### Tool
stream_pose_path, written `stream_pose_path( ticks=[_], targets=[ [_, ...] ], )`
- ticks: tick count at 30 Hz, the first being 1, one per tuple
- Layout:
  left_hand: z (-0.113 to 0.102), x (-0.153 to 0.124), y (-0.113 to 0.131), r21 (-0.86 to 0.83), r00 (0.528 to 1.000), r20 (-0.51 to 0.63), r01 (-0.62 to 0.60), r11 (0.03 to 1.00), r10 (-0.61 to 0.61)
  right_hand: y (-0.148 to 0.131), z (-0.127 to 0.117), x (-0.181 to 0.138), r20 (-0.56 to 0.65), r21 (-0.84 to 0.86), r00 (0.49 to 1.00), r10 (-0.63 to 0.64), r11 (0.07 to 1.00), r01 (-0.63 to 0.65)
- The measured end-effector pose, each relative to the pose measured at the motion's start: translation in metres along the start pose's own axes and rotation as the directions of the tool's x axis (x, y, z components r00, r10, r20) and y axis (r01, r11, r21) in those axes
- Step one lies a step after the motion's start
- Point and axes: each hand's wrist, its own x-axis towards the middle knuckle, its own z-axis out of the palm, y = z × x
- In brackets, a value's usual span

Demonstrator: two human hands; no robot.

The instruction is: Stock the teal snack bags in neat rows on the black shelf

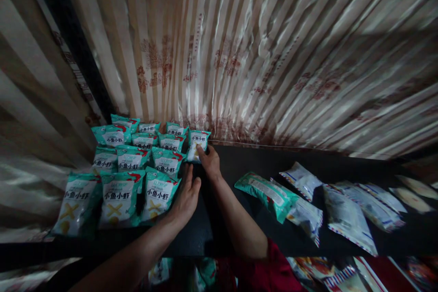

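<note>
Several teal-and-white snack bags (118, 198) stand upright in rows on the left of a black shelf (219, 219). My right hand (209, 162) grips one snack bag (197, 139) at the back, at the right end of the rows, with the thumb on its front. That bag stands upright. My left hand (187, 194) is held edge-on beside the right side of the front bags, fingers stretched forward and holding nothing. Whether its palm touches the nearest front bag (159, 196) I cannot tell.
A teal bag (265, 191) lies flat on the shelf to the right, partly over a white bag. More white bags (349, 216) lie beyond it. Striped curtain cloth (239, 54) hangs behind, and a dark post (78, 41) rises at left. Colourful packets (321, 269) show below the shelf's front edge.
</note>
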Motion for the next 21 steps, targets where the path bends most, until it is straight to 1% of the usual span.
stream_pose_path(
  ticks=[3,6,10,13,16,21],
  targets=[
    [-0.006,-0.002,0.007,0.003,0.999,0.001,0.047,0.999,-0.047,-0.006,0.005,0.000,-0.020,-0.150,1.000,0.012,0.989,-0.015],
    [-0.010,-0.003,0.013,-0.002,0.997,0.005,0.077,0.997,-0.077,-0.006,0.009,0.001,-0.020,-0.233,1.000,-0.011,0.973,0.006],
    [-0.008,-0.004,0.016,-0.017,0.994,0.001,0.110,0.994,-0.110,-0.002,0.013,0.003,-0.004,-0.249,0.996,-0.088,0.965,0.084],
    [-0.004,-0.006,0.018,-0.034,0.992,0.014,0.128,0.991,-0.128,-0.001,0.016,0.003,-0.014,-0.242,0.995,-0.098,0.966,0.091],
    [-0.001,-0.010,0.018,-0.035,0.994,0.030,0.108,0.994,-0.107,-0.003,0.019,0.002,-0.034,-0.243,0.993,-0.114,0.965,0.103],
    [0.000,-0.014,0.016,0.017,0.995,0.045,0.093,0.995,-0.094,-0.008,0.025,-0.001,-0.045,-0.365,0.990,-0.130,0.925,0.105]
  ],
)
